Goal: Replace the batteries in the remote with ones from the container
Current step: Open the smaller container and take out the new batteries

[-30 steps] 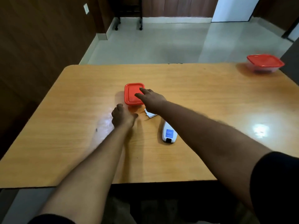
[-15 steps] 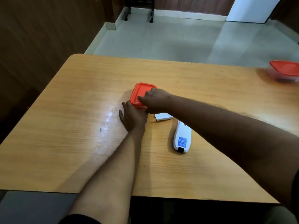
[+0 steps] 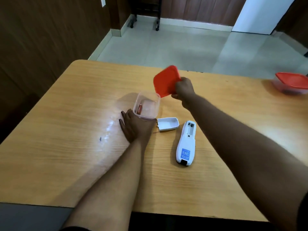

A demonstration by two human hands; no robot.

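A small clear container (image 3: 150, 105) stands open on the wooden table (image 3: 66, 147), with a red battery (image 3: 139, 109) lying inside along its left wall. My left hand (image 3: 135, 125) rests flat against the container's near side. My right hand (image 3: 184, 88) grips the red lid (image 3: 165, 81), lifted and tilted above the container's far right corner. The white remote (image 3: 185, 144) lies face down to the right, its battery bay open and bare. Its white battery cover (image 3: 167, 124) lies between the container and the remote.
A second clear container with a red lid (image 3: 291, 82) sits at the table's far right edge. Beyond the table lies a tiled floor, with a wheeled stand (image 3: 145, 12) by the back wall. Dark wood panelling runs along the left.
My right hand has pulled the red lid off the container and raised it up and to the right. The container's inside with the battery now shows. My left hand stays at its base.
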